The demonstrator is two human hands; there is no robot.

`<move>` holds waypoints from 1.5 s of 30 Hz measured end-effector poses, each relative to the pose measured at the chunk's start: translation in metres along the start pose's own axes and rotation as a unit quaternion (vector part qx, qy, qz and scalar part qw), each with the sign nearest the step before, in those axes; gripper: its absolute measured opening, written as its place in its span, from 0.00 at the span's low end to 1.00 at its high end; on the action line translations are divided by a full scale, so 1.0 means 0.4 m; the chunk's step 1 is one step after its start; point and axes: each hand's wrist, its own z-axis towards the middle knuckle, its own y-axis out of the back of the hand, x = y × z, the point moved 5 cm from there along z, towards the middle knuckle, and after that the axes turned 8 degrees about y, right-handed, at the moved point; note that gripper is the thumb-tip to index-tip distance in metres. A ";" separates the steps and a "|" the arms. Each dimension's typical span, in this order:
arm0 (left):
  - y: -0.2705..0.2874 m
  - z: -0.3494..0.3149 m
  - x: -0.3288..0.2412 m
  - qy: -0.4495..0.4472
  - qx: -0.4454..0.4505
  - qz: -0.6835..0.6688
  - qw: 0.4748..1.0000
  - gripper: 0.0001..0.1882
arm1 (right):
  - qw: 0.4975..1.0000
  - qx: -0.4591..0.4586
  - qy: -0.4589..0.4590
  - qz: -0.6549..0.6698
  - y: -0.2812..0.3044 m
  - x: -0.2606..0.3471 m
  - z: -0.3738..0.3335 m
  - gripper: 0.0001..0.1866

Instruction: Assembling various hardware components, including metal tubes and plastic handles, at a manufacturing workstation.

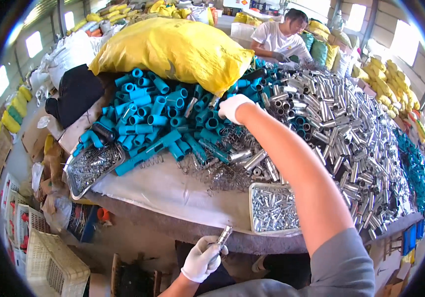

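My left hand, in a white glove, is closed around a short shiny metal tube in front of the table's near edge. The tube points upward, tilted right. My right arm stretches across the table, and the white-gloved right hand is at the far side among the teal plastic tubes, just below the yellow sack. Its fingertips are hidden, so I cannot make out whether it grips anything. Loose coil springs lie tangled in front of the teal tubes.
A large heap of silver metal tubes covers the table's right side. One tray of small metal parts sits at the front edge, another tray at the left. A person works across the table. Plastic crates stand lower left.
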 end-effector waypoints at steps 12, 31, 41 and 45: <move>0.020 -0.008 0.021 0.019 -0.020 -0.037 0.999 0.08 | 0.996 0.082 -0.027 -0.011 -0.030 -0.036 0.021 0.14; -0.084 0.008 0.011 0.111 0.127 0.059 0.984 0.11 | 0.884 -0.044 0.138 0.444 -0.076 0.287 -0.739 0.26; -0.169 -0.025 0.092 0.185 0.145 0.291 0.927 0.19 | 0.880 0.021 0.204 0.428 -0.091 0.434 -0.811 0.27; -0.151 -0.045 0.093 0.193 0.138 0.249 0.939 0.18 | 0.804 -0.158 0.105 0.563 -0.166 0.392 -0.863 0.16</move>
